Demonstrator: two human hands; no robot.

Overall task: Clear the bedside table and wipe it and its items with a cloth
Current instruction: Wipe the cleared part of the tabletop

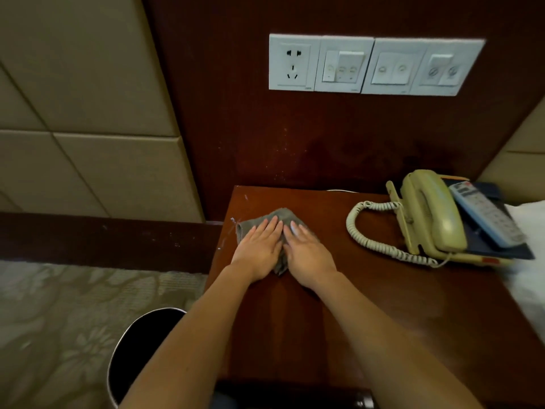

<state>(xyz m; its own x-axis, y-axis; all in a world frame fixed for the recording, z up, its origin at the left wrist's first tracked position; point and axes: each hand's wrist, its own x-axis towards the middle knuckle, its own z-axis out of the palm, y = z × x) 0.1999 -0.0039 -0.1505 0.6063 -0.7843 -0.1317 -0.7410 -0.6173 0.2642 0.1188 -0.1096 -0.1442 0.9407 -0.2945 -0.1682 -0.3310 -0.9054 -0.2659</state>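
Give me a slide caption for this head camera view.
Left hand and right hand press a grey cloth on the bedside table, phone nearby.

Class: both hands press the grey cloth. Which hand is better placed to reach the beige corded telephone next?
Right, probably. The right hand lies nearer the beige corded telephone, which sits off to its right; the left hand, also on the grey cloth, would cross it.

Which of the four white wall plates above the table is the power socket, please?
The leftmost plate: it alone shows plug holes, while the other three plates carry switches or round controls.
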